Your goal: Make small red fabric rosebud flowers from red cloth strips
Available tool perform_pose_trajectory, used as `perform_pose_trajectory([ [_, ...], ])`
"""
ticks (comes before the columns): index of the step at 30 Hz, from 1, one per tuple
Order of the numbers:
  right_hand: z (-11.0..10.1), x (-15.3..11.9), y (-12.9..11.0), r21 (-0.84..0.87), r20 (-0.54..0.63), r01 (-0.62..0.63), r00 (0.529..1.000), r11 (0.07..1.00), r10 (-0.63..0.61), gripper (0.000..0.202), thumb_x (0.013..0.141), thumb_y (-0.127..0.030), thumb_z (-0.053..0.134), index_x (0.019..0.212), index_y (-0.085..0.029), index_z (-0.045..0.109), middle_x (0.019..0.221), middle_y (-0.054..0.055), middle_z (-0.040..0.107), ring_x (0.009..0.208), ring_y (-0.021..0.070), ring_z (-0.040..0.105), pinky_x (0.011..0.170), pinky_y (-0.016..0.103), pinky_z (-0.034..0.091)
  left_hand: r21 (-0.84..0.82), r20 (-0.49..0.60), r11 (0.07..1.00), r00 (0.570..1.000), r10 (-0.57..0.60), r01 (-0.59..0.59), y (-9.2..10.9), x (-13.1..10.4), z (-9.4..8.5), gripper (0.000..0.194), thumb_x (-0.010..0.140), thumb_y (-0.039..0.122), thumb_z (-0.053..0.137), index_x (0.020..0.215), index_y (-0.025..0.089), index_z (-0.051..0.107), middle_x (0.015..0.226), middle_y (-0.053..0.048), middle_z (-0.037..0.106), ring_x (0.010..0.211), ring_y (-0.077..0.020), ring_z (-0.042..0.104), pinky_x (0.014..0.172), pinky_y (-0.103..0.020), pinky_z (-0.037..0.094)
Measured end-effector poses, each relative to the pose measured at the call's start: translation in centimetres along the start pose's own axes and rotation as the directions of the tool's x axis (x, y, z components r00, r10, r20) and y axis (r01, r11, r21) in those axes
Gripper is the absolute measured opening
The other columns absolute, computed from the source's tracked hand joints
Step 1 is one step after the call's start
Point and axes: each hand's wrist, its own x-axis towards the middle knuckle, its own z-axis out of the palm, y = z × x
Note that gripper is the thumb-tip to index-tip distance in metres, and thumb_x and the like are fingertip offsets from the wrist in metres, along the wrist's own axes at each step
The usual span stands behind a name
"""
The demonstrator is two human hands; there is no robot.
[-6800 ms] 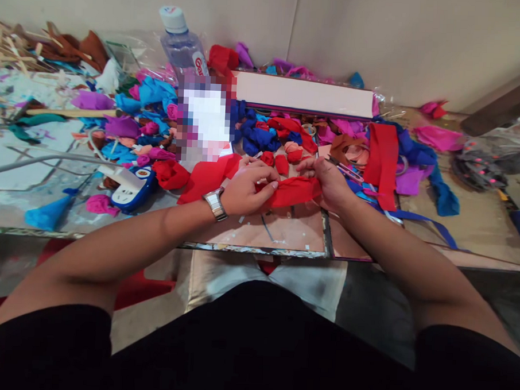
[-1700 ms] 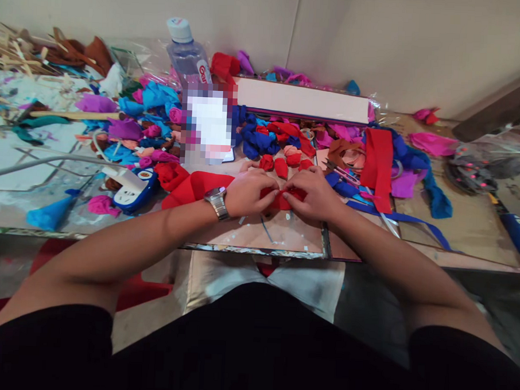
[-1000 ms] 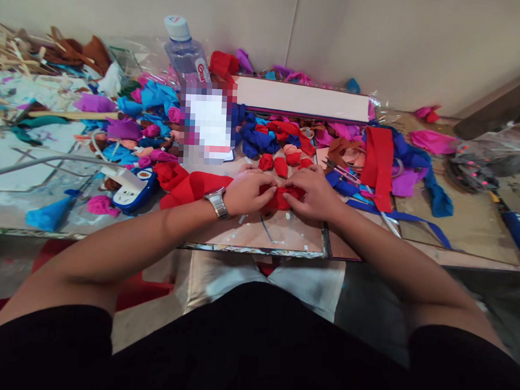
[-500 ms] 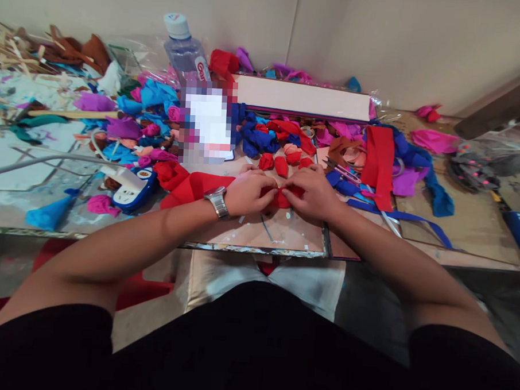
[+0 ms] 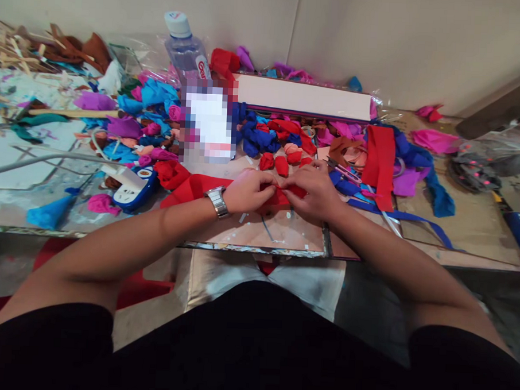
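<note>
A long strip of red crepe paper runs across the table and passes under my left hand, which pinches it between thumb and fingers. My right hand grips the same strip just beside it, thumb and fingertips closed on the paper. The fingertips of both hands almost meet, and the paper between them is partly hidden. Just beyond the hands lie several small rolled red paper pieces. Pink-handled scissors rest to the right of my right hand.
A water bottle stands behind a blurred-out patch. A power socket with a grey cable sits at the left. A long white box lies at the back. Blue paper, a hanging red strip and wooden sticks clutter the table.
My left fingers have lowered and curled slightly, and the fingertips of both hands have shifted a little on the red paper. The surroundings stay as they were.
</note>
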Motion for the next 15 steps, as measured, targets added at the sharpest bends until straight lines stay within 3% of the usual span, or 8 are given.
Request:
perform_pose_trajectory([
  [6, 0.15, -0.21, 0.31, 0.022, 0.009, 0.015, 1.0, 1.0, -0.016, 0.014, 0.1, -0.029, 0.063, 0.102, -0.031, 0.077, 0.101, 0.001, 0.083, 0.103, 0.0276, 0.069, 0.117, 0.057, 0.026, -0.034, 0.0, 0.999, 1.0, 0.001, -0.001, -0.1, -0.01, 0.03, 0.027, 0.093, 0.028, 0.051, 0.084, 0.018, 0.074, 0.07, -0.001, 0.066, 0.066, -0.0154, 0.054, 0.067, -0.031, 0.042],
  [11, 0.07, -0.17, 0.21, 0.034, 0.017, 0.024, 1.0, 0.999, -0.025, 0.017, 0.101, -0.033, 0.062, 0.106, -0.031, 0.078, 0.101, 0.002, 0.082, 0.103, 0.0277, 0.068, 0.117, 0.058, 0.025, -0.037, -0.03, 0.999, 0.999, 0.015, -0.016, 0.12, -0.04, 0.01, 0.038, 0.103, 0.039, 0.05, 0.087, 0.017, 0.076, 0.073, -0.001, 0.07, 0.067, -0.0148, 0.058, 0.069, -0.03, 0.042],
  [15, 0.04, -0.07, 0.05, 0.021, -0.011, 0.015, 1.0, 1.0, -0.014, 0.015, 0.101, -0.033, 0.065, 0.105, -0.03, 0.079, 0.1, 0.003, 0.083, 0.101, 0.0278, 0.069, 0.116, 0.059, 0.026, -0.02, -0.055, 0.999, 0.998, 0.031, -0.032, 0.0, -0.06, 0.18, 0.033, 0.102, 0.036, 0.053, 0.085, 0.018, 0.074, 0.072, -0.001, 0.07, 0.068, -0.0148, 0.059, 0.07, -0.03, 0.043],
])
